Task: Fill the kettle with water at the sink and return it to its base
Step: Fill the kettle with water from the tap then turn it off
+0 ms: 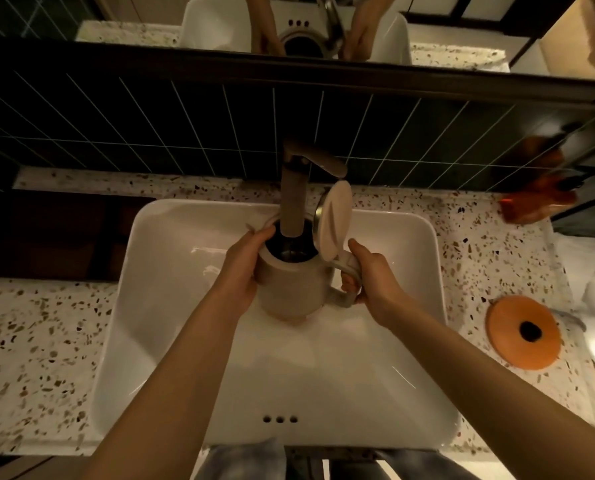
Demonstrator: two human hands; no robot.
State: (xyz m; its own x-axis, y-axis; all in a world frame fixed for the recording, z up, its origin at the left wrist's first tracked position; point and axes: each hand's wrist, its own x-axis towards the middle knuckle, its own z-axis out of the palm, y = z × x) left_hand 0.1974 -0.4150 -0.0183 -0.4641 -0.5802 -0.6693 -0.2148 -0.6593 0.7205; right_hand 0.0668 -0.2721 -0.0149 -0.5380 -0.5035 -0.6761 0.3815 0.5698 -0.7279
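A white kettle [291, 289] hangs over the white sink [171, 306], its round lid [334, 220] flipped open to the right. The tap's spout [292, 199] reaches straight down into the kettle's dark mouth. My left hand [246, 271] wraps the kettle's left side near the rim. My right hand [372, 275] grips the handle on the right. I cannot tell whether water is running. The kettle's round orange base [521, 336] lies on the counter to the right of the sink.
Speckled terrazzo counter [40, 341] surrounds the sink. An orange bottle [538, 199] stands at the back right against dark wall tiles, and white cloth [590, 271] lies at the far right. A mirror [289, 22] runs above the tiles. A dark recess sits at the left.
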